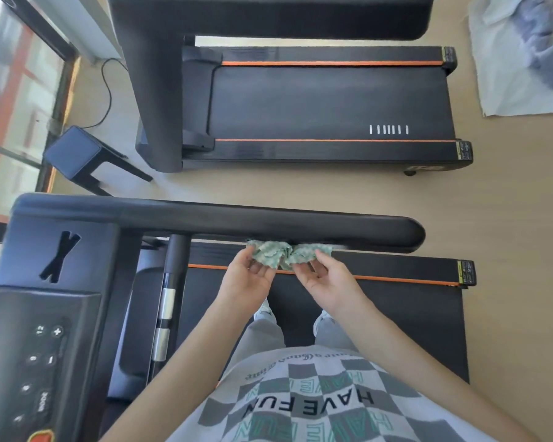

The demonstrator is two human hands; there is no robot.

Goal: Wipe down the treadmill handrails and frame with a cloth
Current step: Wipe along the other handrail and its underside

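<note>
I stand on a black treadmill whose padded handrail (316, 229) runs left to right in front of me. A crumpled green-and-white cloth (286, 255) hangs just below the rail's near edge, stretched between both hands. My left hand (248, 277) pinches its left end, palm up. My right hand (327, 279) pinches its right end. Whether the cloth touches the rail is unclear. The console (39, 355) with buttons lies at the lower left, and the belt deck (412, 317) with an orange stripe is under my feet.
A second black treadmill (326, 103) stands beyond a strip of wooden floor. A dark stool (77, 153) and a cable sit at the left near a window. A pale sheet with cloths (523, 55) lies at the top right.
</note>
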